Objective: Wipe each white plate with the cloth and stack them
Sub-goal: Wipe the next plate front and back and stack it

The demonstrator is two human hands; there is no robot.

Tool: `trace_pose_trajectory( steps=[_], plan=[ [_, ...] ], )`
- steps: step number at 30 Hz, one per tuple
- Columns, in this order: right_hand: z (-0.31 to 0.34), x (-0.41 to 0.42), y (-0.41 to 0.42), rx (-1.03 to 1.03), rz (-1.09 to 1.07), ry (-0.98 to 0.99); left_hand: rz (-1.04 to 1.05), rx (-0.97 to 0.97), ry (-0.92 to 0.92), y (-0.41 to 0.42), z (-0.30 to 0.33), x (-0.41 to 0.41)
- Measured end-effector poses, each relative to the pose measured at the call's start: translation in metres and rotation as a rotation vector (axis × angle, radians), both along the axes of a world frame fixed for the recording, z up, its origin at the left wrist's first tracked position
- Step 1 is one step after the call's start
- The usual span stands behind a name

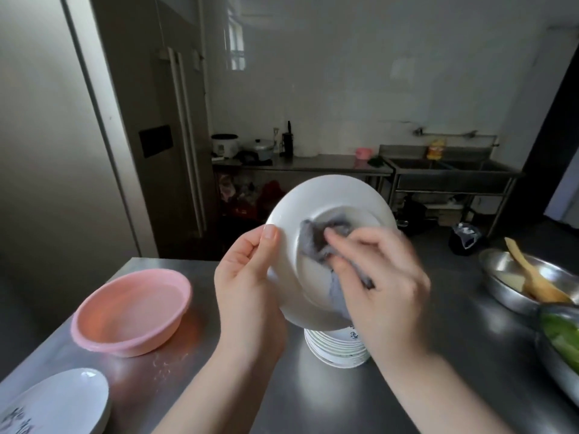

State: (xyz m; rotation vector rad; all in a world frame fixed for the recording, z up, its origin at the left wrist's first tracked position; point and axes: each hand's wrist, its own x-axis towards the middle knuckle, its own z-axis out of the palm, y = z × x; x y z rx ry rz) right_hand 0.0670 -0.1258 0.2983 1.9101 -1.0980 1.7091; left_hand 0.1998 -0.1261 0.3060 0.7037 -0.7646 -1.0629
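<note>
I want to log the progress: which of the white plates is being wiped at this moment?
The plate held tilted in the air: left hand grips its rim, right hand presses the grey cloth into it. The others lie stacked on the table.

My steel table (438, 355) carries a pink basin (131, 314) at left, a stack of white plates (336, 350) at centre, another plate pile (59, 402) at the near-left corner, and two metal bowls (513, 283) along the right edge.

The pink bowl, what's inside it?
The pink bowl looks empty; only its bare pink inside shows. The near wall hides a little of the bottom, so that bit cannot be seen.
</note>
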Motion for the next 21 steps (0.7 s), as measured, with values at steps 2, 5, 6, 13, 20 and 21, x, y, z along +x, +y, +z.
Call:
trace_pose_trajectory(
  steps=[2,5,6,13,20,21],
  plan=[
    [-0.005,-0.001,0.004,0.004,0.04,0.051,0.019,-0.018,-0.028,-0.001,0.002,0.003],
    [0.003,-0.009,0.003,0.037,0.076,-0.094,0.043,-0.021,-0.048,-0.001,-0.001,0.005],
    [0.009,-0.008,0.002,0.027,0.083,-0.136,0.051,-0.023,-0.063,0.0,-0.004,0.005],
    [0.025,0.021,-0.004,0.151,0.102,-0.158,0.165,-0.157,-0.251,0.007,-0.017,0.003],
    [0.026,0.021,-0.005,0.164,0.143,-0.136,0.173,-0.161,-0.309,0.01,-0.024,0.007],
    [0.023,0.025,-0.003,0.159,0.153,-0.078,0.176,-0.166,-0.31,0.01,-0.024,0.007]
  ],
)
